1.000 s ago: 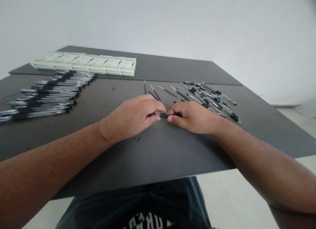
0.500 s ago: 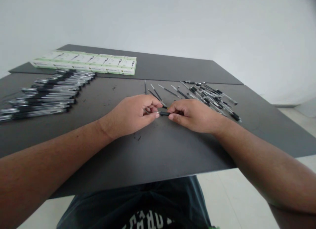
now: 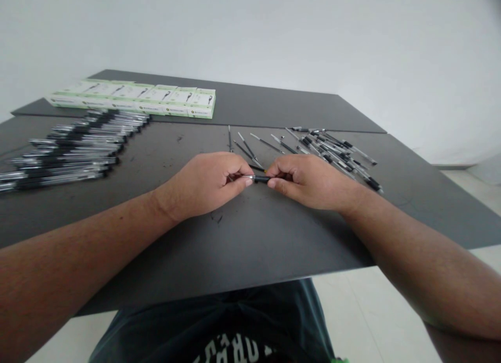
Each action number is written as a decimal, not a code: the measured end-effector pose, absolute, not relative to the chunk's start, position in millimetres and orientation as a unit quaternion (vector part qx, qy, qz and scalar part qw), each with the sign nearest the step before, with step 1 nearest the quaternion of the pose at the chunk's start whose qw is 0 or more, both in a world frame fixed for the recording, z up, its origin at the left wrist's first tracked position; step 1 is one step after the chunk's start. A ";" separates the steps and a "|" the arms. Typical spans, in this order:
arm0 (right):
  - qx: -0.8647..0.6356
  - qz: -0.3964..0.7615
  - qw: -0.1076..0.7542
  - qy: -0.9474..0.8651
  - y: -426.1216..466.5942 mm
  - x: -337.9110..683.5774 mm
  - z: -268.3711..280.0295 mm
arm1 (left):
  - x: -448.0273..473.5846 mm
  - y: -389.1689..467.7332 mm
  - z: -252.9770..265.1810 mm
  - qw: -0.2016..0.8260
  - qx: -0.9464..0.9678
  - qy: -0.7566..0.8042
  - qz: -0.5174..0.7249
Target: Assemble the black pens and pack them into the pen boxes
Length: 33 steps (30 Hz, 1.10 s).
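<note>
1. The grey counter [image 3: 250, 243] carries everything; its layout matches half a second ago, so the change is confined to the grips.
2. By its left edge lies a long batch of black-and-clear pens [image 3: 78, 158].
3. Near the far left corner stands a row of white-and-green boxes [image 3: 180, 95].
4. Toward the right edge is a loose heap of pens [image 3: 340, 157].
5. The left grip [image 3: 214, 183] has brought forefinger nearer thumb, pinching the held pen's silvery end; the right grip [image 3: 307, 183] is clamped on its black end.
6. The held pen [image 3: 261, 179] bridges both, well in from the near edge; the closer pinch suggests firmer control, with handling seemingly unfinished.
7. Beyond lie unmoved thin sticks [image 3: 267, 144].
8. A black piece [image 3: 256, 168] shows just behind the pen; whether it is gripped I cannot tell.
</note>
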State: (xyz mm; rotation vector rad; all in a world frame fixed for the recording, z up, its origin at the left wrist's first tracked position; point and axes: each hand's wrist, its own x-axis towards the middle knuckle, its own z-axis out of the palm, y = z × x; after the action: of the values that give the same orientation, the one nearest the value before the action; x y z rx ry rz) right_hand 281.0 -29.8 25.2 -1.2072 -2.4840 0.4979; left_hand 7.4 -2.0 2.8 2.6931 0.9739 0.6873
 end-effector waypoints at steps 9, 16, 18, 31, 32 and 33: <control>-0.422 0.174 0.152 -0.877 -28.9 280.8 25.0 | 6.5 -3.4 1.2 0.154 0.893 0.330 0.264; -0.399 0.166 0.143 -0.891 -27.5 282.5 24.3 | 6.2 -2.9 5.1 0.088 0.915 0.321 0.229; -0.394 0.175 0.141 -0.891 -27.7 282.4 24.1 | 6.1 -3.0 5.2 0.086 0.917 0.316 0.229; -0.404 0.200 0.118 -0.885 -29.9 281.7 27.4 | 4.9 -6.1 7.5 0.054 0.929 0.294 0.217; -0.405 0.198 0.120 -0.884 -29.7 281.9 27.1 | 5.0 -5.9 7.5 0.057 0.929 0.297 0.214; -0.406 0.194 0.124 -0.884 -29.6 282.0 26.8 | 5.1 -5.7 7.4 0.060 0.928 0.301 0.213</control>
State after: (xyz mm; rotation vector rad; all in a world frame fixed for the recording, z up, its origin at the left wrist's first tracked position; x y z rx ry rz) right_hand 282.0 -29.6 26.8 -1.1848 -2.5788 0.5665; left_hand 5.1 -5.7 7.4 2.8072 0.9117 0.6435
